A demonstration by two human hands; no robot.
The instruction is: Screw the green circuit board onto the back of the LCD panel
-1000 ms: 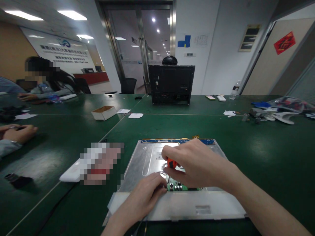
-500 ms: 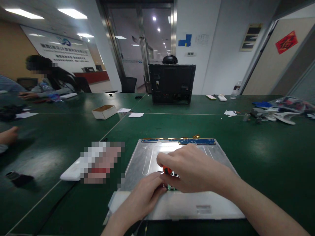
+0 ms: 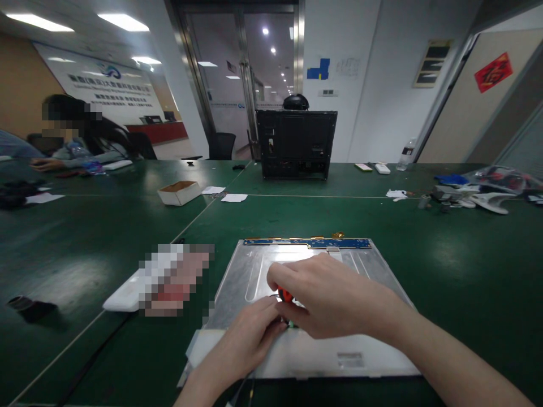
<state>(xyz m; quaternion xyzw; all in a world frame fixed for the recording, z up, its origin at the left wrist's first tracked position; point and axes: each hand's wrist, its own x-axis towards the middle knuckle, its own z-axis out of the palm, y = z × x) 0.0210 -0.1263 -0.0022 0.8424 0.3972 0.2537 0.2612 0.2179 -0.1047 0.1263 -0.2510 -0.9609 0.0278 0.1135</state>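
A flat, dull-silver metal panel, edged by a blue circuit strip, lies on the green tabletop. Fingers of the right hand clamp an orange-handled screwdriver over it, shaft hidden. The left hand curls alongside, and whether its fingers grip anything cannot be told.

Illumination: ceiling light panels, overhead, moderately bright. Soft glare patches on the green table and the metal panel. Wide-angle distortion bends lines at the edges. Focus sharp throughout; two regions pixelated
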